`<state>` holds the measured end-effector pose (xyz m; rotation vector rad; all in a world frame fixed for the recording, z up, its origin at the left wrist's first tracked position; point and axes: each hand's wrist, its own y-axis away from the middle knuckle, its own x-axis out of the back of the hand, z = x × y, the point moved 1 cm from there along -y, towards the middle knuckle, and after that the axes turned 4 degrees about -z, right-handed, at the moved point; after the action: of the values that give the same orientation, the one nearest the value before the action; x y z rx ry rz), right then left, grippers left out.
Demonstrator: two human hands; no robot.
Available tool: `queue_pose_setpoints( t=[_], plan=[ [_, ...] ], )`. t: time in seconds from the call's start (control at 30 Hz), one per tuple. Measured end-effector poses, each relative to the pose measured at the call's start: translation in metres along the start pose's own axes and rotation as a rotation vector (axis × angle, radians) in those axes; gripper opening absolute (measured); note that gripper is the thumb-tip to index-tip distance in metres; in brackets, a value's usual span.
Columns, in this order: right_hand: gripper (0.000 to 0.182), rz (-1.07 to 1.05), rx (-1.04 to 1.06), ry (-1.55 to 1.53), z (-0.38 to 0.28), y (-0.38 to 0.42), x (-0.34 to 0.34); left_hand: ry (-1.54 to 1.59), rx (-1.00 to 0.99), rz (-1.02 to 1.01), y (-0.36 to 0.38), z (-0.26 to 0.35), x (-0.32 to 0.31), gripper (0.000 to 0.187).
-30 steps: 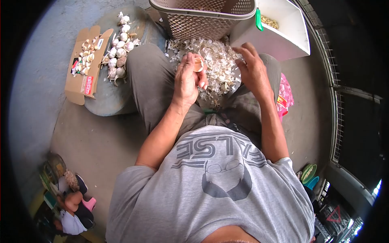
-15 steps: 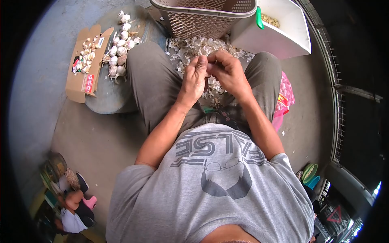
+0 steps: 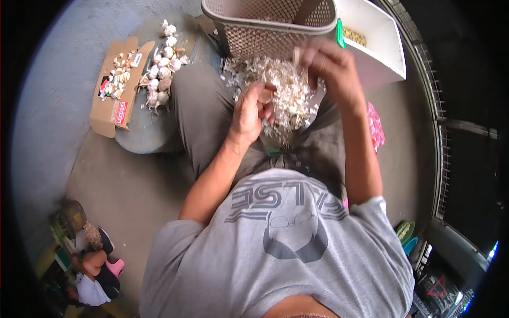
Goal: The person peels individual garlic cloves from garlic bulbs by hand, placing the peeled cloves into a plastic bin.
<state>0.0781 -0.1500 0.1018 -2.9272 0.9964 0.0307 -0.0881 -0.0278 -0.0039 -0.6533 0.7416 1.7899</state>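
Note:
Over the heap of papery garlic skins (image 3: 291, 90), my left hand (image 3: 252, 111) is curled, with a small pale piece, apparently garlic, between thumb and fingers. My right hand (image 3: 334, 69) is raised to the right, near the front of the lattice basket (image 3: 254, 40); it is smeared by motion, with a pale piece at its fingertips. Whole garlic bulbs (image 3: 160, 71) lie on a round blue-grey surface (image 3: 132, 135) at the left. Loose cloves (image 3: 119, 79) rest on a flattened cardboard piece (image 3: 103, 114) beside them.
A white box (image 3: 376, 40) with pale cloves inside and a green item (image 3: 340, 33) on its rim stands at upper right. A pink net bag (image 3: 375, 126) lies beyond my right knee. Another person (image 3: 95, 278) is at lower left. A wire grille runs along the right.
My hands have come apart. The right hand has moved up and to the right, toward the basket and white box, while the left stays over the skins and has dropped slightly.

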Motion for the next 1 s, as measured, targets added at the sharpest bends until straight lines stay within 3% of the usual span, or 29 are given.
queue_pose_setpoints(
  t=[0.1,0.2,0.23,0.27,0.3,0.37,0.47,0.57,0.73,0.87,1.0],
  plan=[
    [0.027,0.224,0.136,0.358,-0.011,-0.022,0.0,0.001,0.009,0.005,0.001,0.005,-0.002,0.037],
    [0.039,0.041,0.297,0.796,0.012,-0.006,-0.019,0.045,-0.007,0.02,-0.002,0.006,0.0,0.038],
    [0.042,-0.144,0.208,0.777,0.0,0.012,-0.04,0.075,-0.001,0.079,-0.002,0.008,-0.005,0.04],
    [0.041,-0.159,0.48,0.962,0.021,0.019,-0.051,0.104,0.006,0.136,-0.002,0.012,-0.016,0.041],
    [0.038,-0.201,0.432,0.916,0.025,0.027,-0.063,0.134,0.018,0.192,-0.002,0.013,-0.021,0.042],
    [0.03,-0.275,0.266,0.848,0.041,0.031,-0.061,0.104,0.03,0.066,-0.004,0.001,-0.004,0.046],
    [0.024,-0.105,0.095,0.619,0.057,0.025,-0.053,0.033,-0.023,-0.049,-0.002,-0.003,-0.002,0.04],
    [0.02,0.081,0.316,0.581,0.065,0.022,-0.053,-0.069,-0.091,0.057,-0.003,0.005,-0.011,0.026],
    [0.023,0.011,-0.102,0.187,0.063,0.034,-0.065,-0.191,-0.158,0.161,-0.004,0.0,-0.004,0.023],
    [0.019,0.075,-0.061,0.29,0.061,0.042,-0.078,-0.172,-0.125,0.192,-0.007,-0.005,0.003,0.024],
    [0.016,0.095,-0.164,0.102,0.062,0.043,-0.08,-0.15,-0.105,0.212,-0.007,-0.003,-0.003,0.026]
  ],
)
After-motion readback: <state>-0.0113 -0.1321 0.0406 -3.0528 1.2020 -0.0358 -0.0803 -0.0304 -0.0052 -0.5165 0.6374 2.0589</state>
